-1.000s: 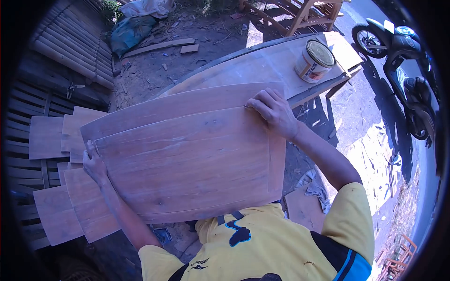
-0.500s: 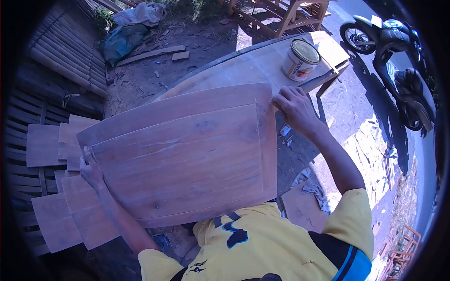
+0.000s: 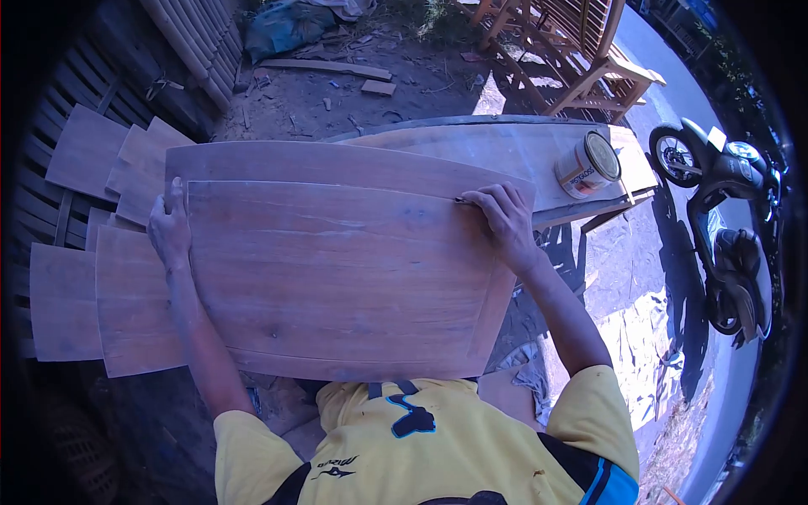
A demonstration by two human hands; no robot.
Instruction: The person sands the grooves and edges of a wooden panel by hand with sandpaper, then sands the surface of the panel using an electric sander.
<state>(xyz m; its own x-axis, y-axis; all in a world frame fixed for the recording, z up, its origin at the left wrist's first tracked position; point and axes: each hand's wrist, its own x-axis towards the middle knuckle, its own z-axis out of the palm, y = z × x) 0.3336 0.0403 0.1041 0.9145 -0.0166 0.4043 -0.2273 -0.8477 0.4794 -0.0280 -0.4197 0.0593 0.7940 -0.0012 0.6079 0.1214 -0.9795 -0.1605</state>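
Observation:
A reddish-brown wooden panel [image 3: 337, 269], with a framed border and a slightly bowed top, stands tilted in front of my body. My left hand [image 3: 171, 229] grips its left edge, with the thumb up on the face and the fingers partly hidden. Near the top right corner, my right hand [image 3: 503, 220] rests on the panel's face with its fingers bent. At those fingertips shows a small dark thing [image 3: 460, 200], too small to name. Behind the panel, a paint can [image 3: 587, 165] sits on a long wooden board [image 3: 480, 143].
Several thin wooden boards [image 3: 139, 286] lean at the left against a slatted wall [image 3: 50, 160]. A slatted wooden furniture piece [image 3: 572, 59] stands at the back. To the right, a motorcycle [image 3: 720, 202] is parked. A grey cloth [image 3: 532, 379] lies on the ground.
My right hand has moved from the panel's top right corner inward onto its face. The panel has levelled, its left side rising, and my left hand has gone up with it. The view has shifted.

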